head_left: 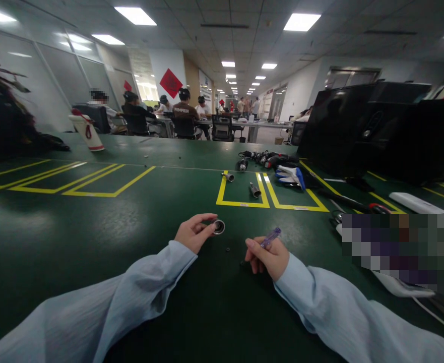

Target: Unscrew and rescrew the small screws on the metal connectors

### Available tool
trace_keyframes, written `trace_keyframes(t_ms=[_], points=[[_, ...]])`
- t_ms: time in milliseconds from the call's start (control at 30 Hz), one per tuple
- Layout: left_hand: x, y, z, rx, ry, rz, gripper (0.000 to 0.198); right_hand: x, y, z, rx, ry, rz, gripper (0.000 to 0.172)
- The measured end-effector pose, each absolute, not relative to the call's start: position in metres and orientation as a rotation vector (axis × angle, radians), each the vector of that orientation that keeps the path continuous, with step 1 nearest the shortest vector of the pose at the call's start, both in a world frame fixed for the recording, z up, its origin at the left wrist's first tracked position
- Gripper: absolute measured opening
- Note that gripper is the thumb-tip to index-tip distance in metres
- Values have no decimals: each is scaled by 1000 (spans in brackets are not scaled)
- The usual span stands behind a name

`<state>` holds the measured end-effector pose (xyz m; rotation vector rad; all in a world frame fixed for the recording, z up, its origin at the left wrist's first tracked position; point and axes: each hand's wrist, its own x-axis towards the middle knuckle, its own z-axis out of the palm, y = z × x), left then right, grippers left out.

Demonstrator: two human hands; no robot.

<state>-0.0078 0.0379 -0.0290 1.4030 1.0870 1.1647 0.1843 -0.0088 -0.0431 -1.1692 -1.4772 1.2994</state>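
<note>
My left hand (196,233) is closed, its thumb and fingers pinching a round metal part (218,227) by the rim. The part's hollow end faces me. My right hand (267,256) is wrapped round a small screwdriver with a clear purple handle (271,237). The handle points up and away, while its shaft is hidden by the fingers or too thin to make out. Between the hands a tiny dark ring-like piece (228,249) lies on the green tabletop (206,312). Beyond them, two metal cylindrical parts (255,190) (228,177) lie by a yellow-taped outline.
Further back are a tangle of dark corded tools (267,159) and a blue-and-white glove (291,177). Black monitors (365,131) stand at right, near a white power strip (426,205). A white cup (87,132) stands far left. Several people sit at desks beyond.
</note>
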Motion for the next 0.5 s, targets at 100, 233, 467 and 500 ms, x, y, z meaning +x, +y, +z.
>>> trace_keyframes(t_ms=[100, 233, 467, 500], points=[[-6, 37, -30, 1407, 1094, 1205, 33, 185, -10, -43, -1103, -1432, 1284, 44], [-4, 37, -33, 1372, 1078, 1249, 33, 192, -12, -34, -970, -1588, 1085, 36], [-6, 42, -39, 1383, 1066, 1217, 32, 177, -19, -23, -849, -1860, 695, 27], [-5, 42, -40, 1379, 1061, 1236, 31, 172, -20, -23, -836, -1883, 644, 26]])
